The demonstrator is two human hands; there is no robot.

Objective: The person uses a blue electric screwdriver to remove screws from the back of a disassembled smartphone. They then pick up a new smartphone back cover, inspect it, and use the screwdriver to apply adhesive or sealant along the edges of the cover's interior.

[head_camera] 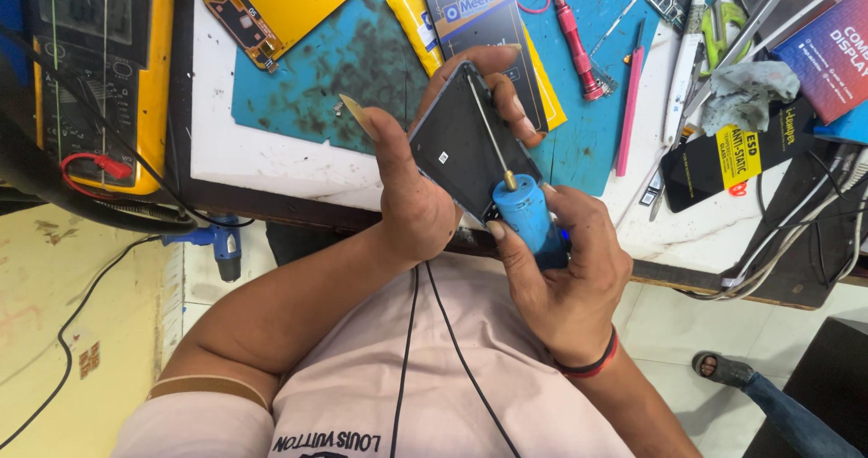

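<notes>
My left hand (418, 187) grips a dark opened phone (459, 146), holding it tilted above the table edge, with a thin pale pick (354, 110) sticking out by the thumb. In my right hand (570, 273) is a blue electric screwdriver (529, 216); its thin metal bit (488, 132) lies across the phone's back, the tip near the phone's upper edge.
A blue-green work mat (344, 56) covers the white table (262, 160). On it lie a yellow phone panel (271, 6), a yellow-and-black package (479, 15) and a red screwdriver (574, 37). A yellow multimeter (99, 69) stands at left. Tweezers, boxes and cables crowd the right. Someone's foot (723, 368) shows on the floor.
</notes>
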